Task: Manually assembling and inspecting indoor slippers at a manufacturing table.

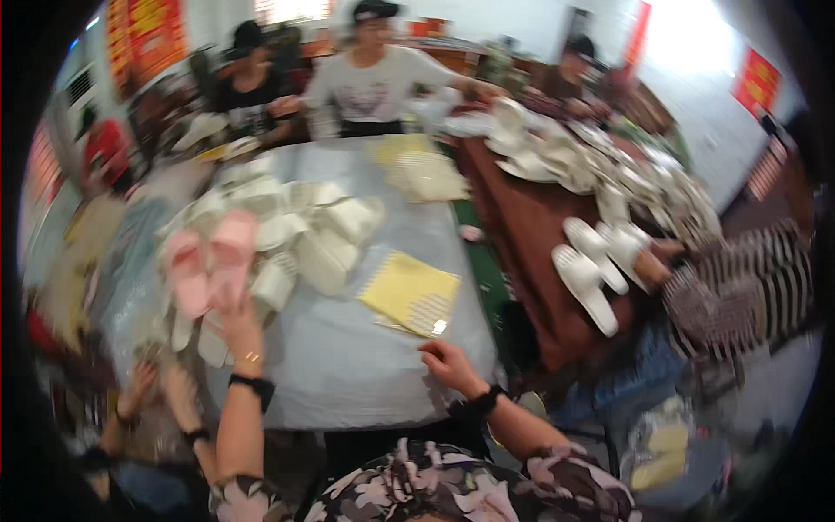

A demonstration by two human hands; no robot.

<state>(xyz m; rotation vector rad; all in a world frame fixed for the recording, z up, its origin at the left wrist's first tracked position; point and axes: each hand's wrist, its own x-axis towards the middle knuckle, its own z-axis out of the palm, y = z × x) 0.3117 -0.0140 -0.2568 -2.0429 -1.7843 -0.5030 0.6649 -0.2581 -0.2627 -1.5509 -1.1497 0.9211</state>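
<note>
A pair of pink slippers (233, 252) is over a heap of white slippers (326, 257) on the left half of the table. My left hand (233, 320) grips the heel end of the right-hand pink slipper; the other one lies close beside it. My right hand (450, 365) is at the table's right front, fingers curled in, with nothing visible in them. Just beyond it lie yellow sheets with small pale stickers (413, 291). Slight blur softens both hands.
The table (330, 374) has a pale grey cover. More sticker sheets (422, 170) lie at its far end. On the right, a brown-covered table (522, 252) bears many white slippers, some held by a person in stripes. Another person's hands (161, 383) work at left. Several people sit or stand beyond.
</note>
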